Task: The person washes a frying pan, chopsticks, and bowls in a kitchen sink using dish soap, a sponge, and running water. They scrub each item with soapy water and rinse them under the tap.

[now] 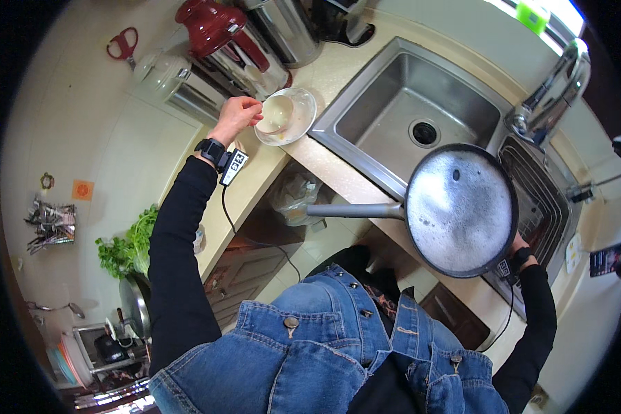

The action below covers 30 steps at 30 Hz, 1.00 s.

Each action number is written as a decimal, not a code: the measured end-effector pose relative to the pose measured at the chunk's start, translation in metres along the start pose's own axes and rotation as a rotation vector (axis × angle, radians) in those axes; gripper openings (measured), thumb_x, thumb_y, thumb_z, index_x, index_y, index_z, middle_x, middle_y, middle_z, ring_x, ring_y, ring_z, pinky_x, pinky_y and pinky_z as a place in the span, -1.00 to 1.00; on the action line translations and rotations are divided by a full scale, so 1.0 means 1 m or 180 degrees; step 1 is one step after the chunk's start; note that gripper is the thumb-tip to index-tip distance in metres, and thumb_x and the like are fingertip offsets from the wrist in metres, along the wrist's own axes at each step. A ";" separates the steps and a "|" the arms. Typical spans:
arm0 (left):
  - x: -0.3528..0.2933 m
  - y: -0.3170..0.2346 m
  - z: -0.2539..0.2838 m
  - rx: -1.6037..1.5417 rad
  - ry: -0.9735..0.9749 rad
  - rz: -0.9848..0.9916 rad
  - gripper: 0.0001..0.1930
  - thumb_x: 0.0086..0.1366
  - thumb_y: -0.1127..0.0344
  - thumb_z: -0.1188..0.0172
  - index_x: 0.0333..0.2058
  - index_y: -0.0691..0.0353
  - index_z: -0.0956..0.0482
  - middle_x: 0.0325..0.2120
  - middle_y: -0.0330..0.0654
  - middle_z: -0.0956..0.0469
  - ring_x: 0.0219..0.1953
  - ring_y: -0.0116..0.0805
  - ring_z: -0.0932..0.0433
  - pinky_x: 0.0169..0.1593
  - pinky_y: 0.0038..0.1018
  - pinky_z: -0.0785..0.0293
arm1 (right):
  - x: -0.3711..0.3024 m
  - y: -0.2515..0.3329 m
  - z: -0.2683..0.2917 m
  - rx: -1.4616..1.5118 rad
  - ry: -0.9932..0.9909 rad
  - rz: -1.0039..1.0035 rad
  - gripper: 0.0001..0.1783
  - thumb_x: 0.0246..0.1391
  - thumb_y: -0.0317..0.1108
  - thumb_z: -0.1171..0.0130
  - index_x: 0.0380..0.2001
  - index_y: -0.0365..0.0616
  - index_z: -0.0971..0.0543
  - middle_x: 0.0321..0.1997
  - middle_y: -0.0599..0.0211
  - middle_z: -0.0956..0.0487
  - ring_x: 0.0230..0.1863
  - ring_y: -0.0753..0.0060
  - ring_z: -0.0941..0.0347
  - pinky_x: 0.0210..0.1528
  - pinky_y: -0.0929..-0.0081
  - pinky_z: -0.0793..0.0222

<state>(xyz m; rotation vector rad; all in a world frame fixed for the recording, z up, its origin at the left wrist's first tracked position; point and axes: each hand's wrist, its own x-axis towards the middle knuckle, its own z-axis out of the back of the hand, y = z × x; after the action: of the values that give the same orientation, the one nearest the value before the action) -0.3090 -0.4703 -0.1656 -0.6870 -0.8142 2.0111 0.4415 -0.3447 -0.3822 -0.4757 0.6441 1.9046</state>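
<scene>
A dark frying pan (460, 207) with white soapy foam over its inside spans the sink's near edge, its grey handle pointing left. My right hand (519, 245) grips the pan's right rim; the pan hides most of its fingers. At the counter left of the sink, my left hand (239, 117) has its fingers curled and pressed together against the left edge of a small white bowl (279, 114). Whether something is pinched in those fingers cannot be made out. The bowl stands on a plate (302, 124) with a few scraps on it.
A steel sink (386, 131) with a drain lies behind the pan, a faucet (541, 103) at its right and a second rack-lined basin (528, 179) below. Red-topped flasks (234, 52) crowd the back left. Leafy greens (134, 241) lie beside my left arm; a bag (294, 196) hangs under the counter.
</scene>
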 end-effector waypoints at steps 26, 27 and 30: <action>0.027 0.054 -0.039 -0.2561 0.0924 0.1451 -0.68 0.14 0.52 -0.04 -0.08 0.36 -0.36 -0.41 -0.10 -0.48 -0.63 -0.37 -0.43 -0.63 -0.60 -0.38 | 0.027 0.016 0.058 0.1959 -0.1548 0.0601 -0.81 0.11 -0.38 -0.14 -0.22 -0.23 -0.53 -0.35 0.48 -0.52 -0.29 0.59 -0.41 -0.26 0.57 -0.35; 0.024 0.036 -0.042 -0.2417 0.1185 0.1307 -0.64 0.13 0.51 -0.04 -0.05 0.33 -0.38 -0.39 -0.12 -0.49 -0.65 -0.42 -0.38 -0.65 -0.61 -0.33 | 0.025 0.019 0.066 0.2417 -0.1564 0.0647 -0.82 0.11 -0.38 -0.15 -0.23 -0.23 -0.53 -0.37 0.50 -0.53 -0.31 0.60 -0.42 -0.28 0.58 -0.36; 0.006 -0.020 -0.061 -0.2515 0.1489 0.0715 -0.55 0.09 0.50 -0.03 0.03 0.25 -0.41 -0.37 -0.22 -0.53 -0.66 -0.58 -0.26 -0.64 -0.67 -0.21 | -0.004 0.024 0.086 0.3142 -0.1695 -0.0126 -0.98 0.04 -0.46 -0.09 -0.42 -0.11 -0.46 -0.55 0.52 -0.42 -0.57 0.69 -0.36 -0.56 0.67 -0.26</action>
<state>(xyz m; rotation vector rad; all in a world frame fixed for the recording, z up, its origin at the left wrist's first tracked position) -0.2589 -0.4384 -0.1904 -1.6816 -1.2766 1.5591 0.4178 -0.3014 -0.3076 0.6172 1.0722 1.3522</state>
